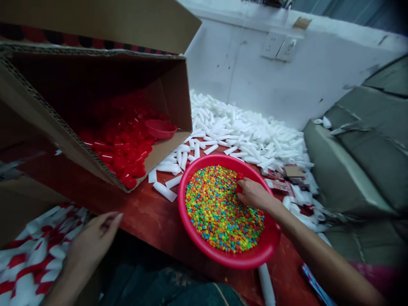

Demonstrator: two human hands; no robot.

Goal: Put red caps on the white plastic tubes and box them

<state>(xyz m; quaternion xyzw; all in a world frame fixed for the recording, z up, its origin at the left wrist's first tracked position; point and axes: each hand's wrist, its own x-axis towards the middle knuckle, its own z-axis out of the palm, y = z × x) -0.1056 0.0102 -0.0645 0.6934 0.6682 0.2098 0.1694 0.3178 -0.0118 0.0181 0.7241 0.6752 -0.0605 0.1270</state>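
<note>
A red plastic basin (pixel 269 250) full of small multicoloured candy beads (pixel 219 208) sits on the red table. My right hand (pixel 253 194) rests inside the basin at its far right side, fingers closed on a small red cap (pixel 239 180) dipped at the beads. My left hand (pixel 94 242) hovers at the near left edge of the table, fingers loosely extended and holding nothing, beside a heap of red-and-white tubes (pixel 35 255).
A tilted cardboard box (pixel 44 106) at the left holds many red caps (pixel 124 144) and a small red bowl (pixel 160 128). A large heap of white tubes (pixel 248 131) lies behind the basin against the white wall. Grey-wrapped bundles (pixel 366 157) stack at the right.
</note>
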